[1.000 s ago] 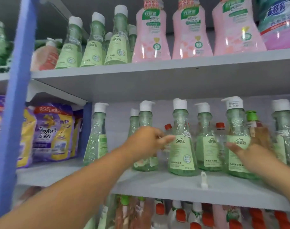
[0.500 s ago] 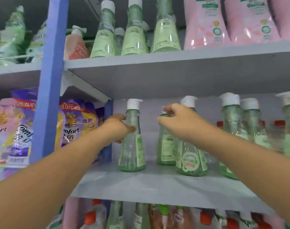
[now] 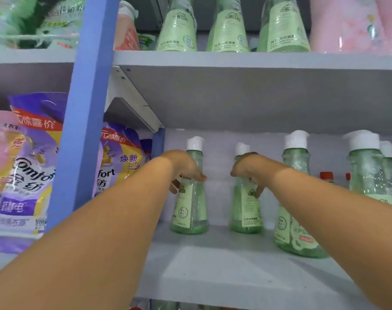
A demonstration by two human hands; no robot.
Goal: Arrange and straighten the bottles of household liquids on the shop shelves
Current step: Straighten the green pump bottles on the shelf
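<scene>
- Both hands are wrapped round bottle necks on the middle shelf (image 3: 235,265); the left hand (image 3: 181,166) is curled round the upper body of the leftmost green bottle (image 3: 189,206), thumb pointing right across its front and fingertips showing at its left side
- the right hand (image 3: 248,168) is closed round the neck of the second green bottle (image 3: 246,211), with fingers hanging down over the top of its label
- both held bottles are seen upright at the back of the shelf, near each other but apart, each topped with a white pump cap; the leftmost one is placed just beside the blue divider (image 3: 158,142) at the shelf's left end
- a third green bottle (image 3: 295,198) is set further forward to the right, partly hidden by the right forearm; more green bottles (image 3: 367,171) are ranged beyond it, with red caps (image 3: 326,175) glimpsed behind them
- on the upper shelf (image 3: 257,60) three light-green labelled bottles (image 3: 228,30) are lined up side by side, flanked by a pink bottle (image 3: 351,25) on the right and a peach-coloured bottle (image 3: 125,30) on the left
- a blue upright post (image 3: 85,108) is seen at the left of the bay; purple refill pouches (image 3: 29,166) are stacked in the neighbouring bay, and further pouches (image 3: 121,157) are visible just right of the post
</scene>
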